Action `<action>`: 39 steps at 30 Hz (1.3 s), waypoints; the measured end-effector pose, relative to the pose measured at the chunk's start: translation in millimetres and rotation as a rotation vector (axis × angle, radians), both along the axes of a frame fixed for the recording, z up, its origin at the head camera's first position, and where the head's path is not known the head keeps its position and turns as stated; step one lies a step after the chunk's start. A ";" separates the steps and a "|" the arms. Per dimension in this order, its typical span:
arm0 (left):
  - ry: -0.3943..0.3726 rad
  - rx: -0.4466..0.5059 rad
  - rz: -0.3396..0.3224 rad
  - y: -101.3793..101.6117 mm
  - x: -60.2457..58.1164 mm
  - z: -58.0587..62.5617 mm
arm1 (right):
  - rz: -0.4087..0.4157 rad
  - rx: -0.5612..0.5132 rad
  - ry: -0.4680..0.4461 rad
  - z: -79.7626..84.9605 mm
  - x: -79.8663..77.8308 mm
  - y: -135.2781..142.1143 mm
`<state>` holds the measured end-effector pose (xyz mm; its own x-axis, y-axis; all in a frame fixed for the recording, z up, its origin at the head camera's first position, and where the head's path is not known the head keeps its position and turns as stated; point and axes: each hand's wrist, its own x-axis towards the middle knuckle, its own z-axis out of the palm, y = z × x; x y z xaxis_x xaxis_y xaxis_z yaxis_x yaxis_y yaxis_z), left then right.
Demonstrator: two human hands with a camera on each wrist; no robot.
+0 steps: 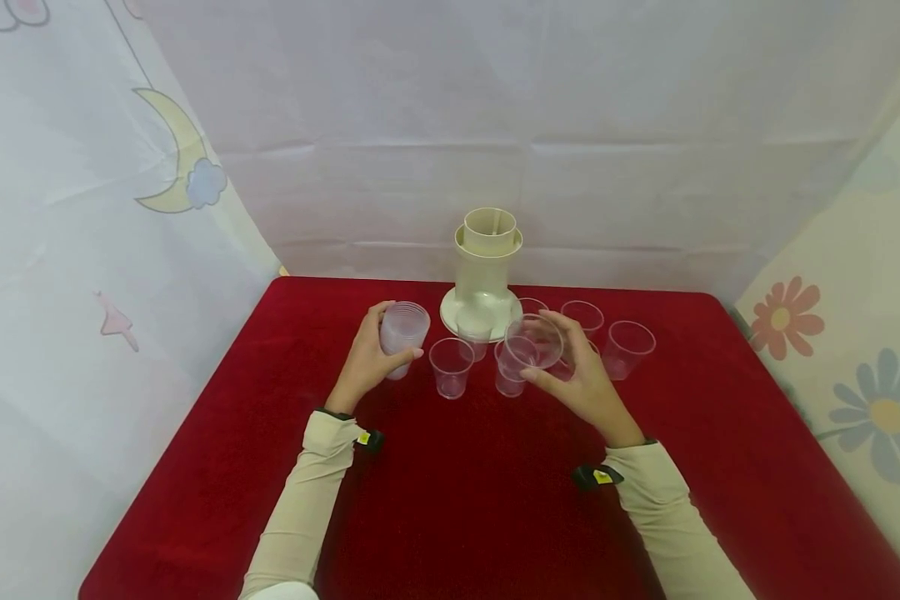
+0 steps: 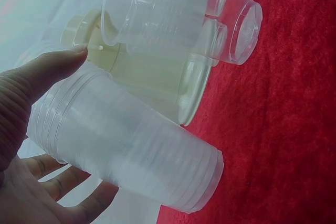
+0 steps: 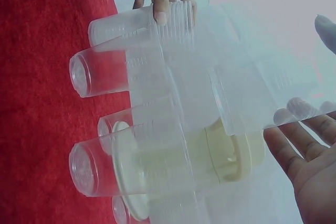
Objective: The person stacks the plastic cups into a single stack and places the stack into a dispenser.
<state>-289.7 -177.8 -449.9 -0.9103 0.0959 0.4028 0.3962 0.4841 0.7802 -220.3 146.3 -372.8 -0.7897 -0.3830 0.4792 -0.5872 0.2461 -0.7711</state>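
My left hand grips a stack of nested clear plastic cups. In the left wrist view the stack lies tilted between thumb and fingers, its rims towards the palm. With my right hand I hold a single clear plastic cup over the standing cups; in the right wrist view that cup spans from the fingertips towards the thumb. One upright cup stands between the hands, and another cup is partly overlapped by the held one.
Behind the cups stands a cream cylindrical holder on a round base. More clear cups, including a cup at the right and a cup farther back, stand on the red-covered table. Printed white sheets surround it.
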 end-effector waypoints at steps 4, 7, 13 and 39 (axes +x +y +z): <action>0.005 -0.003 0.002 -0.8 0.2 -0.3 | 0.005 -0.010 -0.011 -0.8 -2.2 -2.4; 0.004 -0.007 0.004 -0.9 0.5 -0.4 | 0.016 -0.022 -0.020 -1.7 -4.3 -4.6; -0.005 -0.005 0.001 -0.3 1.2 0.0 | 0.047 -0.033 -0.016 -1.3 -6.8 -9.1; -0.004 0.013 -0.019 2.2 8.2 9.1 | 0.089 -0.046 0.003 -19.7 -28.4 -16.2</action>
